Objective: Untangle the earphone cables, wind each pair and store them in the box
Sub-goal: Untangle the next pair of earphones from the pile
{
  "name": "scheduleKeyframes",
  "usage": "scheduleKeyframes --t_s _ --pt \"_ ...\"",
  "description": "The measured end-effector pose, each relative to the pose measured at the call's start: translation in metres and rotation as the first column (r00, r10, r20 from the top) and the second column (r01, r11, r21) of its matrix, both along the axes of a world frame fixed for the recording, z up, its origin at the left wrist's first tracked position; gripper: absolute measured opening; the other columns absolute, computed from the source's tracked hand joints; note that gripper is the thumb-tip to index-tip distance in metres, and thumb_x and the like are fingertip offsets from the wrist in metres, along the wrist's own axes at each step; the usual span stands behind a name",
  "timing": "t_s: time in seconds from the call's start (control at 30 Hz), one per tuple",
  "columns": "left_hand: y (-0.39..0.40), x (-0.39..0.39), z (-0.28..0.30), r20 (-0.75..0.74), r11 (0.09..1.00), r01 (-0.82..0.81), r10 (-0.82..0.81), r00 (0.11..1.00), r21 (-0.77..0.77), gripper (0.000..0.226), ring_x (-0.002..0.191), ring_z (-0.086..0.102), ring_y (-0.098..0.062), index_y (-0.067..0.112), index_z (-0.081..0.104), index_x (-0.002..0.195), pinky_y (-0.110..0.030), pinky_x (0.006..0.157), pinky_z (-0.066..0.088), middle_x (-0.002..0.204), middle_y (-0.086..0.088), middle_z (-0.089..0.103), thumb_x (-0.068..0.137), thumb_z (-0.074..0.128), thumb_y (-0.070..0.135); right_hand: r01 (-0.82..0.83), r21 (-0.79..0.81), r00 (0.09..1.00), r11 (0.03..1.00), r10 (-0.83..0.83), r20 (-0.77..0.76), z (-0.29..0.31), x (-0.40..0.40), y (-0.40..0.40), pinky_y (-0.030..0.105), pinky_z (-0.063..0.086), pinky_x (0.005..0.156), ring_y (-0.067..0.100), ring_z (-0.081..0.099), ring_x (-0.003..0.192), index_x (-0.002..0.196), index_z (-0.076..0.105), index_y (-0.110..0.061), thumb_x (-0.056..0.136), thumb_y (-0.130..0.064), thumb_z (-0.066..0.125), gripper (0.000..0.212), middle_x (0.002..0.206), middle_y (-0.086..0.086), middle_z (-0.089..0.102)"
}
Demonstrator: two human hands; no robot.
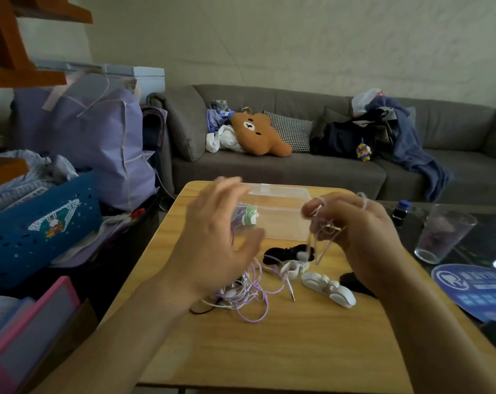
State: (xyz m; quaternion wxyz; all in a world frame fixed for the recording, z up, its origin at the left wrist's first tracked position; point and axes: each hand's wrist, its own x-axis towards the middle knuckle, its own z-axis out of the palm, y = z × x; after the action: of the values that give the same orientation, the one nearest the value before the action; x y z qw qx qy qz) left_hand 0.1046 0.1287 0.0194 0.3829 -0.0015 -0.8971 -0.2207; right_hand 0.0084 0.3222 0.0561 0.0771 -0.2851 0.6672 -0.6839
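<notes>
Holding: right hand (363,231) has its fingers curled around a pale cable (319,240), strands looped over the fingers and hanging down toward the table (269,351).
Left hand (215,237): raised over the table, fingers spread wide and straight, gripping nothing; its outline is blurred.
Landmark: the clear box (281,214), standing at the far middle of the wooden table.
Nearest the viewer from the box: a tangle of purple and white earphone cables (249,297), lying below the left hand, with one metal jack plug (292,295) sticking out on its right.
Right of the tangle, nearer than the box: a white cloud-shaped cable holder (329,288) lying flat.
Just in front of the box: a black bundle (286,253), and a white piece (293,268) touching its near edge; what either is I cannot tell.
Inside the box, left end: a green and white item (249,216), partly hidden by the left hand.
Right of the box: a clear drinking glass (443,234), off the wooden table on a dark surface.
Behind the box: a grey sofa (298,166) with a brown bear cushion (259,133).
</notes>
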Motion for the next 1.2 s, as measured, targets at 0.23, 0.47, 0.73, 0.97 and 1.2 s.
scheduleKeyframes --t_s 0.23,0.47,0.73,0.97,1.2 --pt "0.052 0.004 -0.001 0.179 0.862 0.337 -0.425 0.887 0.378 0.055 0.088 0.067 0.002 0.036 0.056 0.122 -0.022 0.077 0.053 0.1 0.014 0.069 0.075 0.085 0.029 -0.285 0.304 0.942 0.909 0.324 -0.086 0.006 0.012 0.018 0.032 0.059 0.075 0.031 0.072 0.084 0.096 0.075 0.001 0.094 0.007 0.05 0.027 0.09 0.016 0.075" --pt "0.029 0.005 -0.005 0.21 0.778 0.252 -0.438 0.874 0.576 0.011 0.039 0.05 -0.021 0.015 0.072 0.088 -0.035 0.042 0.042 0.063 -0.009 0.065 0.09 0.068 0.025 -0.28 -0.035 0.93 0.959 0.28 0.239 -0.018 -0.014 0.051 0.043 0.06 0.081 0.04 0.071 0.097 0.097 0.078 -0.004 0.088 -0.001 0.047 0.032 0.11 0.024 0.072" --pt "-0.018 -0.006 -0.011 -0.032 0.689 -0.053 0.11 0.993 0.723 0.014 0.038 0.054 -0.018 0.01 0.06 0.089 -0.025 0.042 0.045 0.07 -0.008 0.061 0.099 0.053 0.017 -0.013 0.33 0.996 0.944 -0.015 0.084 -0.039 -0.032 0.075 0.044 0.061 0.073 0.035 0.073 0.084 0.099 0.074 -0.002 0.096 0.002 0.053 0.022 0.099 0.013 0.075" --pt "-0.009 -0.011 -0.015 0.155 0.769 -0.054 -0.059 0.986 0.637 0.049 0.089 0.067 -0.006 0.027 0.055 0.12 -0.022 0.071 0.055 0.116 0.002 0.057 0.08 0.078 0.012 -0.391 0.11 0.896 0.914 0.351 0.271 -0.023 -0.013 0.064 0.032 0.058 0.052 0.031 0.069 0.068 0.102 0.068 0.004 0.091 0.0 0.054 0.019 0.104 0.026 0.069" --pt "0.039 0.007 0.005 0.01 0.943 0.212 -0.222 0.975 0.257 0.037 0.106 0.058 -0.004 0.019 0.073 0.098 -0.028 0.094 0.045 0.104 0.01 0.067 0.104 0.042 0.038 -0.418 -0.357 0.823 0.835 0.515 0.239 -0.012 0.019 0.032 0.03 0.06 0.073 0.027 0.072 0.092 0.117 0.067 -0.002 0.089 0.0 0.05 0.032 0.115 0.02 0.069"
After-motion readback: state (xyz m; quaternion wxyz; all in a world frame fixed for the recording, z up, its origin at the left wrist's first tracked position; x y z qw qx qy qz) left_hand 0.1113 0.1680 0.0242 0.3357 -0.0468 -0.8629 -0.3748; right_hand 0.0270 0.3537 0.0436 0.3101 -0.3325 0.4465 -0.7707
